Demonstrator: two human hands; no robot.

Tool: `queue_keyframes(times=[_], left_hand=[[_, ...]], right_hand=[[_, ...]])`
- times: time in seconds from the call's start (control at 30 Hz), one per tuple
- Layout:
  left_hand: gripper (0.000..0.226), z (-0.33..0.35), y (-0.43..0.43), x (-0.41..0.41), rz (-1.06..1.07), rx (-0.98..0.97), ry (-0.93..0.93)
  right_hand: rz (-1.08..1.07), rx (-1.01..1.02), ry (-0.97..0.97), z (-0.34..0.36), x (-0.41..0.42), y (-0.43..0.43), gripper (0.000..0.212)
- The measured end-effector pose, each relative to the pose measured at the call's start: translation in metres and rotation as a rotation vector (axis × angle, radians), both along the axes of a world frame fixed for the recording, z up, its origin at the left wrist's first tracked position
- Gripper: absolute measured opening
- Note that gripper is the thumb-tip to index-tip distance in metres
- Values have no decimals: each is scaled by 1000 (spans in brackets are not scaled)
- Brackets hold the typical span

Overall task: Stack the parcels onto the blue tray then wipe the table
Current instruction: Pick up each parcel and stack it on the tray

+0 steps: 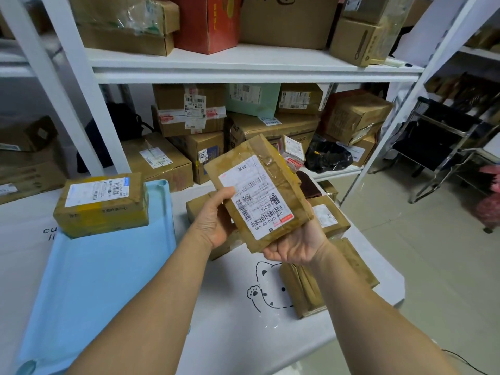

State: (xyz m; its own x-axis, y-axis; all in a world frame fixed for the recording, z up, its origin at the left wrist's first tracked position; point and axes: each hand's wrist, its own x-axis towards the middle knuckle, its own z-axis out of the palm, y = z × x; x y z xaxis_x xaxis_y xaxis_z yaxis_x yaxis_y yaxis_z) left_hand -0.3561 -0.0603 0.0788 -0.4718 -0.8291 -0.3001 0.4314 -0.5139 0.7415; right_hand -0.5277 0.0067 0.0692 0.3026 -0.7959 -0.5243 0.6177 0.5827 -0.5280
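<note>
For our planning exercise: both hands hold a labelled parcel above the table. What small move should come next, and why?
Probably carry the held parcel leftward and lower it onto the blue tray. The left hand and right hand grip it in the air, and the tray carries only one yellow-taped parcel at its far end, with bare room nearer.

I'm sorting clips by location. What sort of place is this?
Likely a parcel storeroom or pickup point: white shelves crammed with labelled cartons, a barcoded parcel held up, and a blue tray on the table with one parcel on it.
</note>
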Motion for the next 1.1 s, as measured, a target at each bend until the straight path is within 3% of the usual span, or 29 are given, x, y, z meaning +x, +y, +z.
queue_keyframes(times=[0.13, 0.3, 0.5, 0.6, 0.67, 0.73, 0.8, 0.93, 1.1], left_hand=[[63, -1, -4, 0, -1, -7, -10], [35, 5, -12, -1, 96, 136, -50], [57, 10, -16, -10, 235, 364, -79], [93, 10, -15, -13, 217, 371, -151], [102, 12, -14, -14, 201, 355, -157], [97, 18, -14, -11, 188, 326, -147], [93, 19, -21, 0, 216, 305, -142], [74, 12, -34, 25, 279, 234, -153], [46, 21, -26, 29, 124, 68, -206]], right_hand=[[26, -6, 3, -4, -3, -3, 98], [-43, -28, 20, -11, -10, -6, 116], [7, -63, 426, 2, -10, -14, 109], [-83, -113, 451, 1, 2, -20, 113], [-173, -101, 406, 2, 8, -24, 93], [-271, -59, 348, 4, 10, -25, 49], [-357, 4, 277, 4, 5, -23, 33], [-444, 65, 114, -5, -7, -15, 34], [-448, 68, 31, -19, -2, -10, 43]])
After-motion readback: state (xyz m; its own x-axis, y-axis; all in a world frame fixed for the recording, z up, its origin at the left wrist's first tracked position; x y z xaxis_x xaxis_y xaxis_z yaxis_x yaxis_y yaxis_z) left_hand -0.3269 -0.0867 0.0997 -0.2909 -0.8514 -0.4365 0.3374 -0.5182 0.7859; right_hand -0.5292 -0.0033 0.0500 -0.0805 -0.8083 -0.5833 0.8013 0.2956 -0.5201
